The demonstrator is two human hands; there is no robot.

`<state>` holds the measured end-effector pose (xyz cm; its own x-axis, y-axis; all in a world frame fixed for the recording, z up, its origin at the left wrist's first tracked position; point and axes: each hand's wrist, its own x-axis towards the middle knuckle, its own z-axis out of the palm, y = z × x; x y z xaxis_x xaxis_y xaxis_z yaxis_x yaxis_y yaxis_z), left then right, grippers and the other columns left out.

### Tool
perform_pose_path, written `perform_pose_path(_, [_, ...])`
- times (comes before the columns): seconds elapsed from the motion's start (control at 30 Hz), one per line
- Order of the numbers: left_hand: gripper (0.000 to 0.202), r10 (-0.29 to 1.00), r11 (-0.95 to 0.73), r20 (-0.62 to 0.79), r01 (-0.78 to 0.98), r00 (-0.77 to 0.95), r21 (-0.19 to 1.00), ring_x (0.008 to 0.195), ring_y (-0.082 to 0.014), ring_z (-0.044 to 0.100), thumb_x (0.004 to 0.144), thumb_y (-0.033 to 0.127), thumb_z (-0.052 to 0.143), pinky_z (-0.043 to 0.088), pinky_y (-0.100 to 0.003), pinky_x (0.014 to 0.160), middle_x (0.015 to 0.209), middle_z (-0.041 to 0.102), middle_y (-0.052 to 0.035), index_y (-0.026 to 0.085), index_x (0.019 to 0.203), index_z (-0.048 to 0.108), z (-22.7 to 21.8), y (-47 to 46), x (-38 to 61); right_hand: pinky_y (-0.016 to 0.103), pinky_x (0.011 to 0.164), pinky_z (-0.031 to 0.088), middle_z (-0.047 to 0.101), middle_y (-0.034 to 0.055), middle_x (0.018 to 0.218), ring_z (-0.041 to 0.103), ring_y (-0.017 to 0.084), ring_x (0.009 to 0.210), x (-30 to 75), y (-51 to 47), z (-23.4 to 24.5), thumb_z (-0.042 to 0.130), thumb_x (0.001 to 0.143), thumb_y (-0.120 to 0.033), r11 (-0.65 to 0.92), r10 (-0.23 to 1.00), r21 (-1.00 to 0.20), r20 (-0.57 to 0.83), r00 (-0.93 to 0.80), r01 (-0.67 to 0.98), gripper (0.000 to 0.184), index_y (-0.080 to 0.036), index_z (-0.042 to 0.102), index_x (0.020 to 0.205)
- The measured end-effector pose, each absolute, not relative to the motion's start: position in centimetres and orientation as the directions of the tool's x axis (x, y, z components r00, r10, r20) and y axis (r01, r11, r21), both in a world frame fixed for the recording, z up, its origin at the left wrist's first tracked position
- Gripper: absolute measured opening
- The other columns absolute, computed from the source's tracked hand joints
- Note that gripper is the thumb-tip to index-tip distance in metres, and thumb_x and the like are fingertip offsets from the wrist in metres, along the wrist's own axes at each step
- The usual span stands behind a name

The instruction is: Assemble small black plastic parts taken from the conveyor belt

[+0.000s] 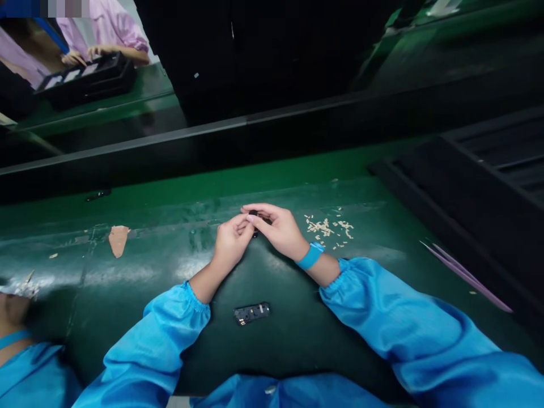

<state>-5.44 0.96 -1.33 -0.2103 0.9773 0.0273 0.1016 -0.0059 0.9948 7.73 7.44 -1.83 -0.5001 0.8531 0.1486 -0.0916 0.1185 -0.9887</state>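
Note:
Over the green mat my left hand (232, 241) and my right hand (280, 226) meet at the fingertips. Both are closed around a small black part (254, 214), which is mostly hidden by the fingers; its kind does not show. A blue band circles my right wrist. Between my forearms lies a black electronic module (251, 313) with small gold contacts, flat on the mat. Right of my right hand, many tiny pale pieces (325, 226) are scattered in a loose pile.
Purple-handled tweezers (467, 275) lie at the right beside a large black tray (459, 187). A pinkish finger cot-like scrap (118, 240) and a small black piece (98, 195) rest at left. A co-worker's hand (15, 309) is at the left edge. Another person works at a black box (89, 82) beyond.

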Motion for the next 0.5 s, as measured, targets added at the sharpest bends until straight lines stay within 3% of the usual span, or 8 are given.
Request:
perform_pose_path(0.23, [0.027, 0.97, 0.024, -0.015, 0.031, -0.244, 0.999, 0.087, -0.0212, 0.077, 0.087, 0.036, 0.069, 0.061, -0.03, 0.079, 0.095, 0.08, -0.0073, 0.016, 0.103, 0.076, -1.52, 0.61, -5.04, 0.043, 0.103, 0.058, 0.077, 0.0066, 0.121, 0.073, 0.024, 0.113, 8.52, 7.62, -1.47, 0.062, 0.092, -0.032, 0.129, 0.828, -0.991, 0.124, -0.547, -0.029, 0.029, -0.022, 0.077, 0.115])
perform_pose_path(0.37, [0.026, 0.971, 0.029, -0.012, 0.069, -0.239, 0.997, 0.091, -0.0217, 0.077, 0.088, 0.034, 0.068, 0.061, -0.03, 0.082, 0.099, 0.08, -0.0069, 0.017, 0.105, 0.077, -1.53, 0.49, -5.11, 0.042, 0.1, 0.06, 0.078, 0.007, 0.115, 0.075, 0.023, 0.107, 8.32, 7.44, -1.54, 0.062, 0.087, -0.026, 0.102, 0.845, -0.993, 0.117, -0.523, -0.056, 0.029, -0.02, 0.078, 0.11])
perform_pose_path(0.5, [0.023, 0.969, 0.048, -0.017, 0.12, -0.246, 0.992, 0.082, -0.0193, 0.076, 0.088, 0.034, 0.066, 0.06, -0.027, 0.075, 0.09, 0.08, -0.0046, 0.017, 0.1, 0.077, -1.32, 0.4, -5.2, 0.044, 0.101, 0.06, 0.078, 0.0087, 0.114, 0.075, 0.025, 0.106, 8.1, 7.42, -1.43, 0.064, 0.088, -0.029, 0.074, 0.847, -0.993, 0.109, -0.52, -0.089, 0.027, -0.019, 0.078, 0.109])
